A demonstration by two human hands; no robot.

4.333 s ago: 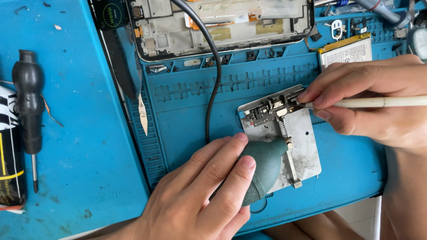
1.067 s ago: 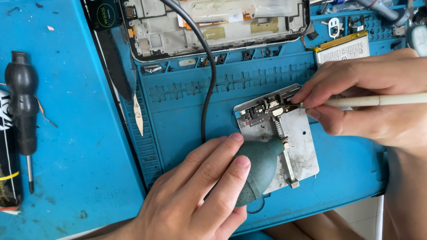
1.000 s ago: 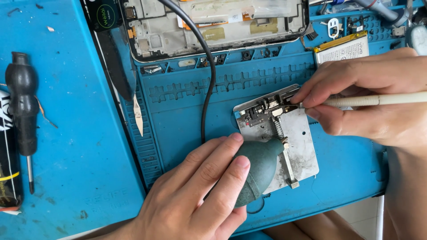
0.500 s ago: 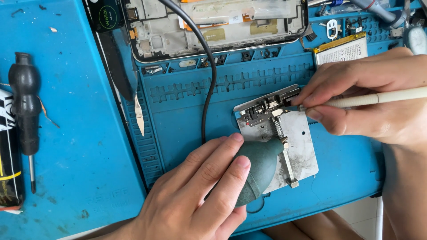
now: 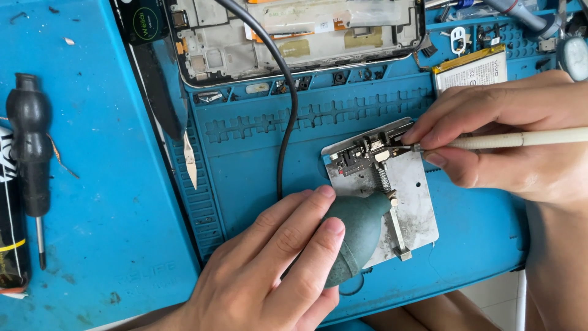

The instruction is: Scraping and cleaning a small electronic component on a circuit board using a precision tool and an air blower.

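Barely anything has shifted over the last few seconds. The left hand [image 5: 269, 270] still wraps its fingers around the green rubber air blower [image 5: 355, 236], nozzle aimed at the small circuit board [image 5: 361, 156] clamped at the top of the metal holder plate [image 5: 410, 208] on the blue mat [image 5: 257, 165]. The right hand [image 5: 508, 141] keeps pinching the cream-handled tool [image 5: 527, 139], its tip on the board. So the fine work seems to be mid-step, not finished. A black screwdriver [image 5: 30, 159] lies well apart, left on the tabletop.
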